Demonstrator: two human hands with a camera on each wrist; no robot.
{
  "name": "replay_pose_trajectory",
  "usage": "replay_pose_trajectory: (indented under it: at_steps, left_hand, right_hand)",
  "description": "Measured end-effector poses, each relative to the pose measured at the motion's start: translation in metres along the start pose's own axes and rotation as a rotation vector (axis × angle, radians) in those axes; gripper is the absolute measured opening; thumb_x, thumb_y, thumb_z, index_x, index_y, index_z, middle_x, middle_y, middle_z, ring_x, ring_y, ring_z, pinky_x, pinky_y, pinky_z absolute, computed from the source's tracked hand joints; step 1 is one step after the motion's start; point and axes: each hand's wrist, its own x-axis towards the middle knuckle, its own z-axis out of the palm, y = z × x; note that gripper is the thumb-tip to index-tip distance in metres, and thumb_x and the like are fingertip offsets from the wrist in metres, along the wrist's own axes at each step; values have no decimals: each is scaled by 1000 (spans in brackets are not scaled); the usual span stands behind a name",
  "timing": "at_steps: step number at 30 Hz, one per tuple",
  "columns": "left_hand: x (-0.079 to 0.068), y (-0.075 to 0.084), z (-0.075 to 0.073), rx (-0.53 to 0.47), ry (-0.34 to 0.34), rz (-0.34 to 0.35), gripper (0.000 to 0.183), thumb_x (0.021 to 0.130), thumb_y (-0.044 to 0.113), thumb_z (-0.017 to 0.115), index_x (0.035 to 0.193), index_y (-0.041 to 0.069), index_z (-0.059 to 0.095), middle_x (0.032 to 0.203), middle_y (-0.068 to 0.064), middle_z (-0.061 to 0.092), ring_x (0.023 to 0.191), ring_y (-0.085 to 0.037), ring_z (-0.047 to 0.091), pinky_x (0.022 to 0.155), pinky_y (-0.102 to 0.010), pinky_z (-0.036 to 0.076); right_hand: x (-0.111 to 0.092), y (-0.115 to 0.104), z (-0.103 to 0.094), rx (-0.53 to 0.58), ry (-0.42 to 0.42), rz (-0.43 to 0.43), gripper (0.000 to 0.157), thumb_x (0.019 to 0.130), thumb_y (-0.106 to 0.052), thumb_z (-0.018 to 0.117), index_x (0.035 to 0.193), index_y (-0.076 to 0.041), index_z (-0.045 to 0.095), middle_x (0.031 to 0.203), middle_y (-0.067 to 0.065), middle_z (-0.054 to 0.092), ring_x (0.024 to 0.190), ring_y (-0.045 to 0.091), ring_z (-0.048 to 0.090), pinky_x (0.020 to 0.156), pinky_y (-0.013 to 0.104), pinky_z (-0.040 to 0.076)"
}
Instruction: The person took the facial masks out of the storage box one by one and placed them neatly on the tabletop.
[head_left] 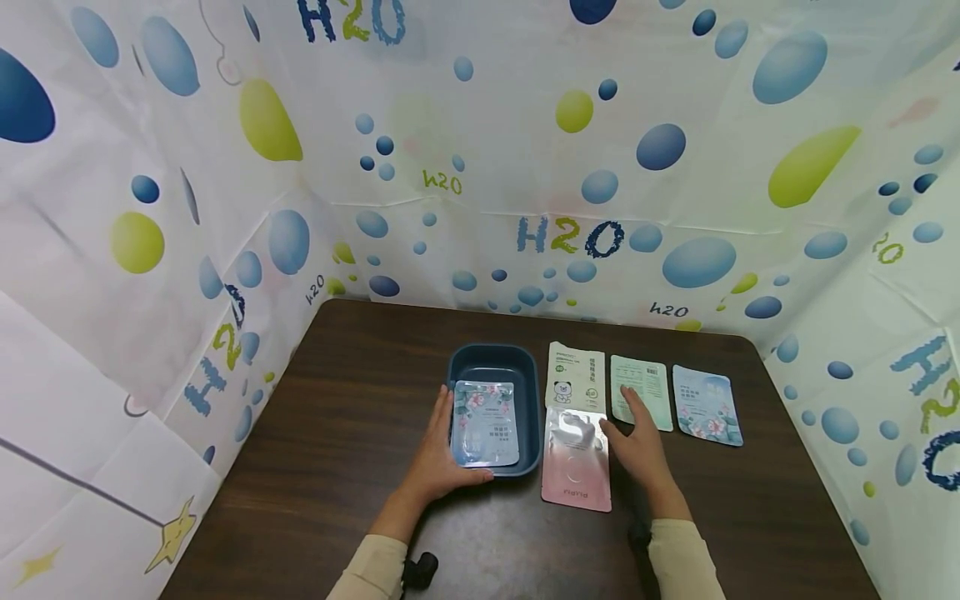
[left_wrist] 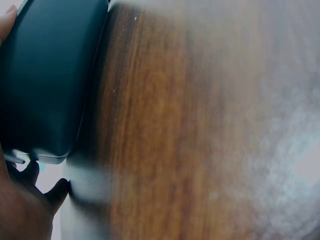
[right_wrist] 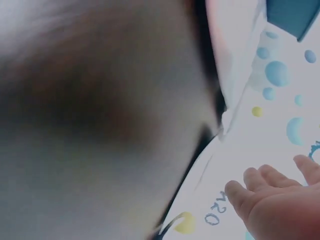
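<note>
A dark blue tray stands on the table, holding a blue-grey floral sachet. My left hand touches the tray's near left corner, fingers straight along the left side and thumb across the front. In the left wrist view the tray's wall fills the upper left. My right hand reaches over the table with fingers extended and holds nothing. Its thumb is at the edge of a silver and pink sachet, and its index finger overlaps a pale green sachet. The right wrist view shows fingers spread.
Above the pink sachet lies a cream sachet with a bear print. A light blue floral sachet is farthest right. The brown table is walled by a white sheet with blue and green dots.
</note>
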Motion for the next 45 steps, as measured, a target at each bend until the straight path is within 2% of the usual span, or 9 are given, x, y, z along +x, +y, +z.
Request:
replay_pose_trajectory:
  at_steps: [6,10,14,22,30,37,45]
  left_hand:
    - [0,1,-1,-4,-4,1,146,53,56,97,166,21,11,174,10,0,158,-34,18,118,-70,26]
    - [0,2,-1,-4,-2,3,147,53,57,97,166,20,11,174,8,1,158,-35,19,118,-70,26]
    - [0,2,-1,-3,-1,4,147,52,57,97,166,19,12,174,8,1,158,-35,19,118,-69,26]
    - [-1,1,-1,-1,-1,11,147,53,55,98,166,19,11,174,4,2,159,-35,17,118,-70,26]
    - [-1,1,-2,-4,-10,3,148,52,59,97,166,19,11,174,9,0,159,-34,17,118,-69,26]
    - [0,1,-1,-2,-7,4,148,52,60,96,166,19,11,174,8,0,158,-35,18,118,-70,26]
    - [0,1,-3,-8,-17,0,148,52,58,97,166,19,11,174,7,0,158,-36,18,118,-70,26]
  right_hand:
    - [3,-15,-4,115,44,22,78,99,-27,64,164,-14,22,171,16,17,158,41,16,123,65,19]
    - [8,-26,-4,179,57,29,79,99,-26,65,164,-17,21,172,11,18,159,36,18,126,57,20]
    - [13,-36,-2,220,61,-1,79,99,-25,66,164,-17,21,172,10,19,159,32,19,128,51,20]
    - [17,-56,5,310,48,-102,78,99,-19,67,163,-12,22,171,12,20,159,33,17,128,52,19]
    - [20,-73,21,326,25,-159,76,100,-17,66,163,-13,25,171,13,21,158,35,22,126,53,22]
    - [20,-91,35,310,-4,-146,76,99,-20,67,163,-20,26,171,7,23,158,30,24,125,52,26]
    - [19,-103,51,343,-32,-172,77,98,-24,69,163,-20,27,170,6,25,157,29,26,125,52,26]
